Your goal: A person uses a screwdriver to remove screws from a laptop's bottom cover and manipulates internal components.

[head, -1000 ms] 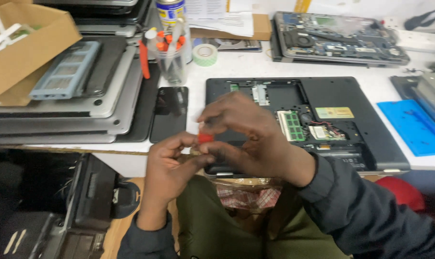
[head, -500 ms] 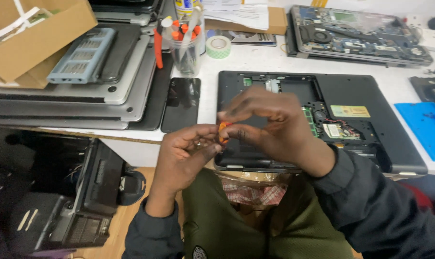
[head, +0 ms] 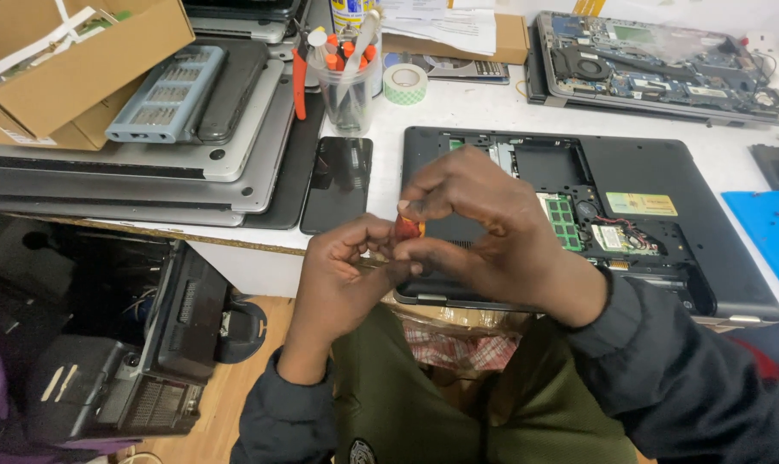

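My left hand and my right hand meet at the table's front edge, fingertips pinched together on a small orange-red tool handle. Most of that handle is hidden by my fingers. Just beyond my hands lies an upside-down black laptop with its bottom cover off, showing green memory boards and a wireless card.
A black phone lies left of the laptop. Stacked grey laptops, a screwdriver bit case and a cardboard box fill the left. A clear cup of tools, a tape roll, another opened laptop and a blue mat are also there.
The view has shifted slightly, so the table sits lower and further right in frame. My hands stay together on the orange-red handle, fingers working around it.
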